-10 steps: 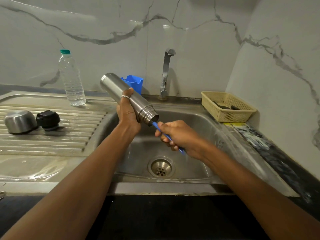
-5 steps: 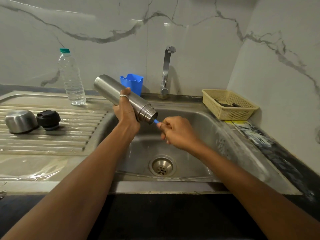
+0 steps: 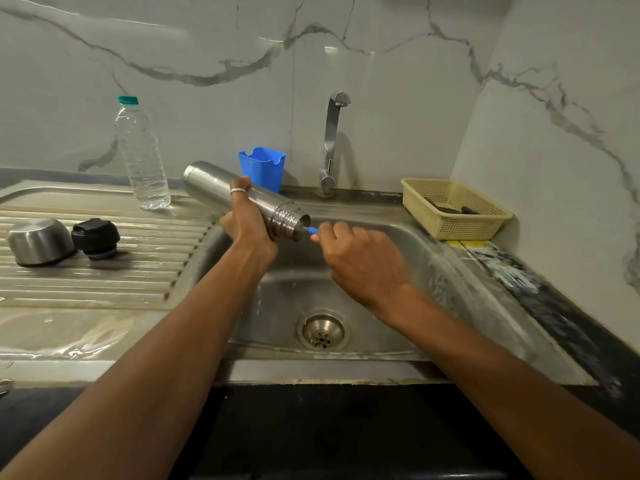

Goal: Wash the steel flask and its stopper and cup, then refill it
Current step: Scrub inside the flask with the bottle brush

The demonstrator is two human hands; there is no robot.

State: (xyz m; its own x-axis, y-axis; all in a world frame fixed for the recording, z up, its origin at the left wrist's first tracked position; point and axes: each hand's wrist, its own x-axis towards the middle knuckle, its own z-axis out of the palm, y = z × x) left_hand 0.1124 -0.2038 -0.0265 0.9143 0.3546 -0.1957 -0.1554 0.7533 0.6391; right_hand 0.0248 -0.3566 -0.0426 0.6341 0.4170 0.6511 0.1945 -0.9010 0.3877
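Scrubbing inside the steel flask [image 3: 211, 185] looks to be the step in hand: the left hand [image 3: 247, 226] is wrapped round the body just behind the threaded neck and holds it tilted over the sink [image 3: 433, 261], base up toward the wall, open mouth pointing right and slightly down. The right hand [image 3: 360, 261] is closed on a blue brush handle [image 3: 312, 230], of which only a short stub shows between the fingers and the mouth; the rest, and whatever head it carries, is hidden inside, so how deep it reaches cannot be told. To do this well, I judge the left grip should be firm and close to the neck, since wet steel is slippery and the push of the handle acts along the flask's length. Long strokes, with a turn of the flask between them, would cover the whole inner wall, and the bottom corner deserves a deliberate press. A low mouth lets dirty water run into the basin rather than down the wrist. The neck threads want a pass as well, as residue tends to lodge there. The steel cup [image 3: 40, 240] and the black stopper [image 3: 96, 238] rest just beside each other on the draining board [image 3: 104, 282], well apart from the flask, and the water bottle [image 3: 143, 157] stands behind them, likely for the refill
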